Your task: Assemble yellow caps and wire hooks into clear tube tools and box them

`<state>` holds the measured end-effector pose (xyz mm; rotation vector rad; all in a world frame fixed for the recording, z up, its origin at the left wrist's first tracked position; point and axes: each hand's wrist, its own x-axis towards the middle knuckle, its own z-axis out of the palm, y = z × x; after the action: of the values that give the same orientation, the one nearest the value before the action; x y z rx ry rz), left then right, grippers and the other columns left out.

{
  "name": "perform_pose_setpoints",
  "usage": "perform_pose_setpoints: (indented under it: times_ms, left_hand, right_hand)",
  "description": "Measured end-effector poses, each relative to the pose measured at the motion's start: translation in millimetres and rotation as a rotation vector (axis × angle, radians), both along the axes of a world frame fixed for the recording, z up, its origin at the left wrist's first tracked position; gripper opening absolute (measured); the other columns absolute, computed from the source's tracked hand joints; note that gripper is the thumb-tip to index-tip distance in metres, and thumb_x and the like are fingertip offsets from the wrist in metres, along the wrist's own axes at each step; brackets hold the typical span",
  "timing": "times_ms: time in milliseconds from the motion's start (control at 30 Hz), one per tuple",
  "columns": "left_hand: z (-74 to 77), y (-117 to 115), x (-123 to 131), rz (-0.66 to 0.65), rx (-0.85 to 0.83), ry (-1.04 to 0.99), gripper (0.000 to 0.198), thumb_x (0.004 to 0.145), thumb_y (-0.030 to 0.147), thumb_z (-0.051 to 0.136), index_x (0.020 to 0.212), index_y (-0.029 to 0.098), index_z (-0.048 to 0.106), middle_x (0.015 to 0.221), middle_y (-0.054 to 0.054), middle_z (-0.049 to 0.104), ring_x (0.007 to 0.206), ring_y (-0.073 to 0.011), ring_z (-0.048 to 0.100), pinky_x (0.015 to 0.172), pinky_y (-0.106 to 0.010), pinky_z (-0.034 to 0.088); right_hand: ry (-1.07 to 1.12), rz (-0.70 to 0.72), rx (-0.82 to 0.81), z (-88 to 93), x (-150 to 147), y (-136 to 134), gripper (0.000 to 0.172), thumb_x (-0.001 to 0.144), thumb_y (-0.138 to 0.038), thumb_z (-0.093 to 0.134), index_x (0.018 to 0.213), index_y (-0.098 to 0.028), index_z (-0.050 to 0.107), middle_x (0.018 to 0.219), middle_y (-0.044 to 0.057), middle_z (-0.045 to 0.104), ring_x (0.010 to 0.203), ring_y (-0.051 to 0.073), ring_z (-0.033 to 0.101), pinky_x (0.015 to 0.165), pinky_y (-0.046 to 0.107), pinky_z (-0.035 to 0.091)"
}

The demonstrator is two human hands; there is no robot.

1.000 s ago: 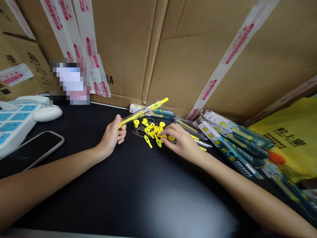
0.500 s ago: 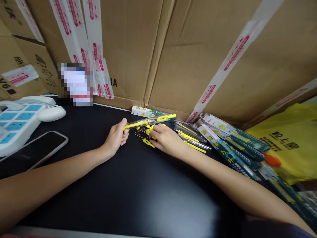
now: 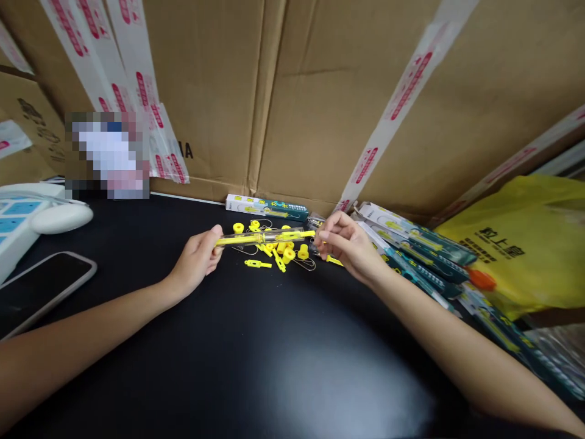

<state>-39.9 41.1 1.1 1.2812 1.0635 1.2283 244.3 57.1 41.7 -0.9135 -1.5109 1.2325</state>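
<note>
My left hand [image 3: 196, 261] is closed round one end of a long clear tube with yellow ends [image 3: 265, 237], holding it level above the black table [image 3: 256, 353]. At the tube's right end, my right hand [image 3: 347, 244] has its fingers pinched together; what they hold is too small to make out. Under the tube lies a scatter of several small yellow plastic parts [image 3: 278, 251] and thin wire loops.
Packaged tubes in green-and-white sleeves [image 3: 411, 244] pile up at the right beside a yellow plastic bag [image 3: 525, 244]. One more pack [image 3: 267, 207] lies against the cardboard boxes [image 3: 292, 91] behind. A phone [image 3: 41, 286], a white mouse [image 3: 61, 217] and a power strip [image 3: 11, 225] are at the left.
My right hand has lifted off the yellow parts and moved right to the tube's end. The left hand has lowered the tube to level. The view shifted slightly.
</note>
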Motion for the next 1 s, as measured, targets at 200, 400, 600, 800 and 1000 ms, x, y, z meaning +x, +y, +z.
perform_pose_setpoints:
  times_ms: [200,400,600,800,1000]
  left_hand:
    - [-1.0,1.2,-0.2,-0.001,0.008,0.055,0.044,0.093,0.047,0.042,0.059,0.020,0.036,0.050,0.008,0.027,0.039,-0.0056,0.024,0.035,-0.017,0.025]
    - [0.8,-0.6,0.9,0.009,0.012,0.081,0.043,0.092,0.048,0.041,0.059,0.021,0.037,0.049,0.008,0.026,0.038,-0.0063,0.024,0.034,-0.018,0.025]
    - [-1.0,-0.3,0.2,0.001,0.011,0.086,0.044,0.092,0.048,0.042,0.059,0.020,0.037,0.049,0.008,0.026,0.038,-0.0057,0.025,0.035,-0.018,0.026]
    - [-1.6,0.3,1.3,0.013,-0.005,0.090,0.043,0.093,0.047,0.042,0.060,0.020,0.036,0.050,0.008,0.028,0.038,-0.0049,0.025,0.036,-0.018,0.024]
    - [-1.6,-2.0,1.3,0.010,0.010,0.138,0.043,0.092,0.048,0.042,0.061,0.019,0.038,0.052,0.008,0.030,0.039,-0.0044,0.027,0.037,-0.018,0.025]
  right_hand:
    - [0.021,0.038,0.091,5.1,-3.0,-5.9,0.037,0.077,-0.035,0.074,0.101,-0.024,0.049,0.069,-0.004,0.065,0.064,0.012,0.062,0.053,0.023,0.053]
    - [-0.049,0.009,0.071,2.7,-3.6,-6.7,0.029,0.072,-0.037,0.078,0.075,-0.018,0.056,0.065,-0.003,0.061,0.052,0.009,0.060,0.052,0.024,0.055]
    - [0.020,0.015,0.026,0.1,-1.5,-4.5,0.026,0.070,-0.031,0.080,0.081,-0.019,0.060,0.073,-0.003,0.060,0.062,0.010,0.062,0.061,0.027,0.060]
    - [0.012,0.056,0.000,-2.3,0.9,-4.1,0.023,0.072,-0.029,0.079,0.082,-0.018,0.062,0.074,-0.002,0.063,0.064,0.010,0.064,0.064,0.028,0.060]
    - [-0.065,0.066,0.054,-4.0,-2.2,-4.9,0.023,0.073,-0.029,0.078,0.082,-0.018,0.061,0.071,-0.001,0.066,0.060,0.011,0.066,0.063,0.027,0.058]
